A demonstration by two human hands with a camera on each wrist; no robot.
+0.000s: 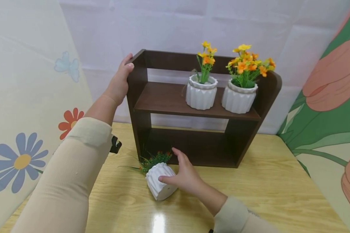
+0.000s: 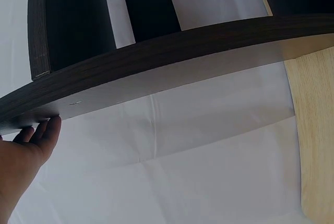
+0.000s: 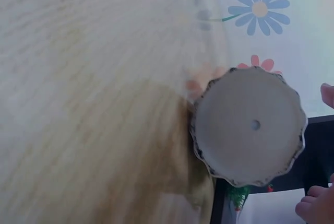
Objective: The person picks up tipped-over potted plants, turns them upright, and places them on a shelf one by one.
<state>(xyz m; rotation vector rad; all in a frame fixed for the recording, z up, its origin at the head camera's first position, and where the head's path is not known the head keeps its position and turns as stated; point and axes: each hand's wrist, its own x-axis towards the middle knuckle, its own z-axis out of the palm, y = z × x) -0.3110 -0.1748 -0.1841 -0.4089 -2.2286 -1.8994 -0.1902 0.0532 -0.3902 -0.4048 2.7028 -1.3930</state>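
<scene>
A dark brown two-tier shelf point(image 1: 192, 139) stands on a wooden table. My left hand point(image 1: 119, 81) rests at the upper part of its left side panel; in the left wrist view the fingers point(image 2: 49, 132) touch the panel's outer face. In front of the shelf's lower left corner, a white fluted flowerpot point(image 1: 157, 178) with green leaves and tiny red flowers lies tipped over, base toward me. Spread around it is my right hand point(image 1: 189, 174), thumb over the pot and fingers extended beyond it. The right wrist view shows the pot's round base point(image 3: 248, 130) with a small hole.
Two white flowerpots, a left one point(image 1: 201, 95) and a right one point(image 1: 239, 98), stand on the upper shelf with yellow and orange flowers. A white cloth point(image 1: 178, 26) hangs behind. Printed flower panels flank the wooden table point(image 1: 280, 194).
</scene>
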